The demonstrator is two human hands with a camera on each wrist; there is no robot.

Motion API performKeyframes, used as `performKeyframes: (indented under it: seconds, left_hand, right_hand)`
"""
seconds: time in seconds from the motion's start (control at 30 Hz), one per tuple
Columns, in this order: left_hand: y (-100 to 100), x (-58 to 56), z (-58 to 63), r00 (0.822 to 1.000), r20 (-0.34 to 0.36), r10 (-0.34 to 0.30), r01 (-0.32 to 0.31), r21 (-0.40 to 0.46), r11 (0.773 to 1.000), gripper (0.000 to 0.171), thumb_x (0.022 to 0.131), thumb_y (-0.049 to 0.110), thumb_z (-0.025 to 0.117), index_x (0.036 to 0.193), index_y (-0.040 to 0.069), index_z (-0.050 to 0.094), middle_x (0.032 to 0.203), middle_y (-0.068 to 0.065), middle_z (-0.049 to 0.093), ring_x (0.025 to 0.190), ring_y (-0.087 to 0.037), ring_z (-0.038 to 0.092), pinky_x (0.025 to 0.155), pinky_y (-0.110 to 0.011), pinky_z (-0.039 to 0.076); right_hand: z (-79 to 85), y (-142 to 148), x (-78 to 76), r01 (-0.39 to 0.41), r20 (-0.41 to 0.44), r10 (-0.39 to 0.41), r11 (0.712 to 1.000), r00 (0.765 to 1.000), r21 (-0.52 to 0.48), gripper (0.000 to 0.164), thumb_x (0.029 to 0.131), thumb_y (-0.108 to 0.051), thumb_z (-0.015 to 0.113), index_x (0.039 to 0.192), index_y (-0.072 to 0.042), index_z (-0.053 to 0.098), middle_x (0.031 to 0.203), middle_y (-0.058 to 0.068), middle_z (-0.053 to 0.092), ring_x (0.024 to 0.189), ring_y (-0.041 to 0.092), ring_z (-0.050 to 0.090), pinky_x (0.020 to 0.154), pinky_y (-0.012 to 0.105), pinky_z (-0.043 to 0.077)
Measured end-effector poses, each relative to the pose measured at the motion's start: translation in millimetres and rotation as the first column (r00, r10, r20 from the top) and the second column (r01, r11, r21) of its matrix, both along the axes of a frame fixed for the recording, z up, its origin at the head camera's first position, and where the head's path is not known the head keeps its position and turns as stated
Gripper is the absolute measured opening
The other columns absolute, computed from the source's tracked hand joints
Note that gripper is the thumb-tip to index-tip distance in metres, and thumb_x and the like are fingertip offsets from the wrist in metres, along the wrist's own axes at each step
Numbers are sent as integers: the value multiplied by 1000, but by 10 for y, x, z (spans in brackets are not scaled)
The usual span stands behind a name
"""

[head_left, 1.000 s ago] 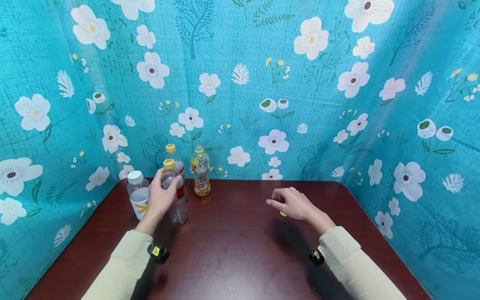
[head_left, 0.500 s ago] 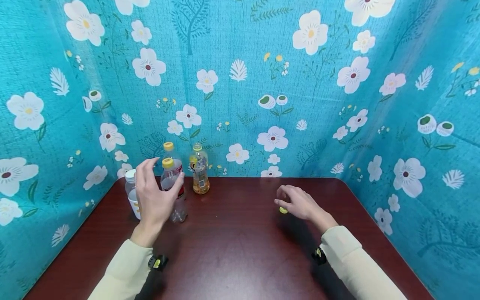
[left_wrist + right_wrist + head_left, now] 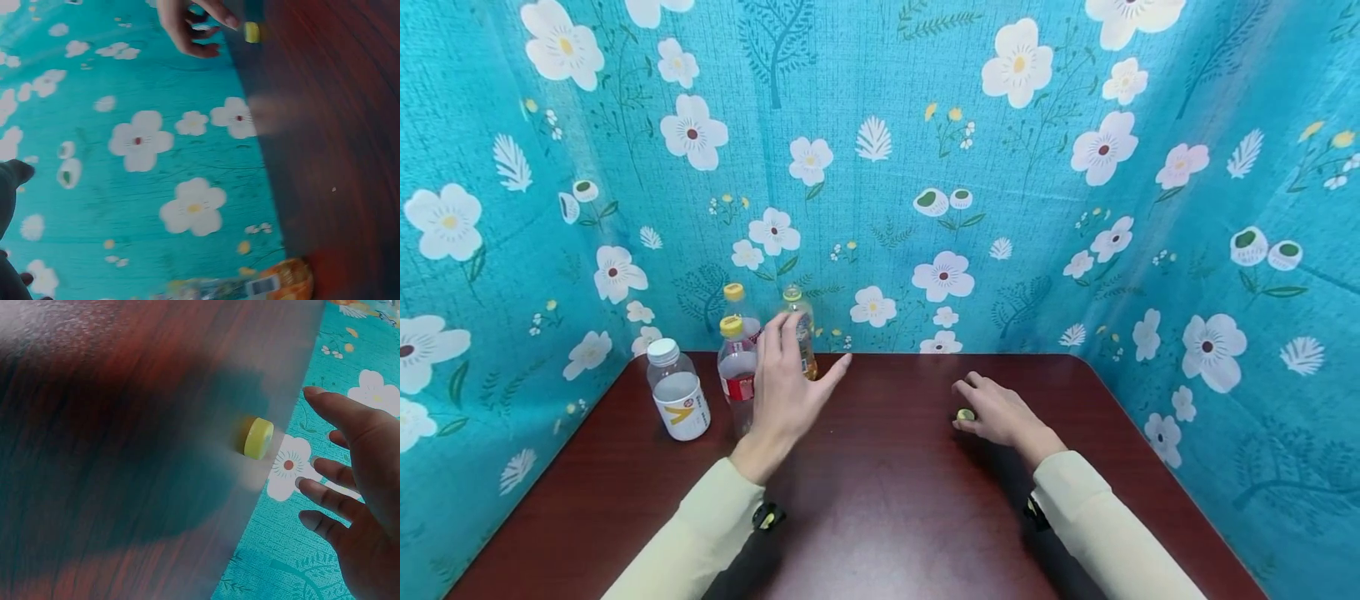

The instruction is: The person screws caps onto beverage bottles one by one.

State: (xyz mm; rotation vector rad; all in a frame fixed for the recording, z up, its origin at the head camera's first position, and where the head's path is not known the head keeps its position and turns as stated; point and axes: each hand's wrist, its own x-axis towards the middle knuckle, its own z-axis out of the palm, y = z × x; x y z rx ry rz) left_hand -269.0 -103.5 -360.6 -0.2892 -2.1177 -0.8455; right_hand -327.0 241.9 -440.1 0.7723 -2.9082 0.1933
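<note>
My left hand (image 3: 784,383), fingers spread and holding nothing, is in front of the bottles in the head view. It partly covers a clear bottle with a red label and yellow cap (image 3: 737,385) and a bottle of amber drink (image 3: 806,333), whose neck shows a yellow ring. Over the table's right side, my right hand (image 3: 1000,408) hovers with loosely bent fingers by a small yellow bottle cap (image 3: 966,414). In the right wrist view that cap (image 3: 259,439) rests on the table, apart from the fingertips (image 3: 312,392).
A wide-mouthed bottle with a white cap (image 3: 679,392) stands at the left. Behind the red-labelled bottle is another yellow-capped bottle (image 3: 734,293). Flowered turquoise cloth (image 3: 880,208) walls off the dark red table (image 3: 865,500) at the back and sides.
My left hand has let go of the red-labelled bottle and moved right, its fingers spreading. My right hand has shifted slightly right, and more of the yellow cap shows.
</note>
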Motion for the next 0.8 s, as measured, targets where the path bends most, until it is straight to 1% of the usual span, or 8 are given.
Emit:
performKeyframes:
  seconds: [0.1,0.17,0.23,0.37,0.43,0.57,0.67,0.8]
  left_hand:
    - [86,-180,-92,995,92,33,-37,50,998,90,81,54,81,148,11,40,146,-12,43,132,-29,41,105,-52,46]
    - [116,-299,-149,988,138,68,-77,61,995,93,82,56,79,151,10,36,148,-12,40,134,-29,39,108,-53,43]
    - [116,-422,-203,981,161,105,-115,57,992,96,83,57,78,153,8,33,150,-14,37,135,-32,37,109,-54,39]
    - [87,-640,-283,971,182,158,-172,63,983,101,82,53,80,154,4,29,152,-18,33,137,-36,34,112,-57,35]
    - [78,-735,-310,964,206,170,-190,81,978,103,82,52,81,156,5,26,154,-19,30,140,-37,31,114,-58,32]
    - [78,-903,-365,950,259,174,-212,125,969,105,84,52,79,158,7,21,156,-19,27,142,-38,28,116,-58,30]
    - [73,-1006,-407,943,286,173,-223,151,963,105,85,52,79,159,7,19,157,-19,25,142,-40,27,116,-58,31]
    - [53,-1118,-453,930,319,184,-252,190,949,105,86,51,79,160,8,17,158,-19,22,143,-41,25,116,-59,31]
  right_hand:
    - [-16,-7,17,-7,8,6,1000,1000,26,52,86,-35,84,128,-13,62,111,5,57,93,19,58,70,36,55]
    - [-19,-13,27,-5,16,5,1000,1000,26,54,85,-35,84,129,-13,61,111,5,57,94,19,58,71,36,56]
    - [-23,-20,26,-6,20,5,1000,1000,21,54,85,-35,85,128,-15,61,111,5,57,94,20,58,72,36,56]
    - [-23,-41,6,4,38,-4,1000,999,12,55,85,-35,85,130,-15,61,114,6,58,97,21,59,77,40,57]
    - [-21,-47,0,11,46,-12,1000,999,6,57,85,-34,85,132,-14,60,116,7,58,99,22,60,80,42,58]
    - [-25,-41,-4,22,54,-23,1000,998,11,58,85,-31,84,134,-12,60,119,10,59,103,25,61,84,45,59]
    - [-41,-39,-12,26,69,-27,1000,997,17,57,86,-29,84,135,-11,60,121,12,60,105,27,62,88,47,58]
    - [-72,-62,-25,40,105,-41,999,994,16,55,88,-27,82,136,-10,60,122,12,60,103,26,62,89,47,57]
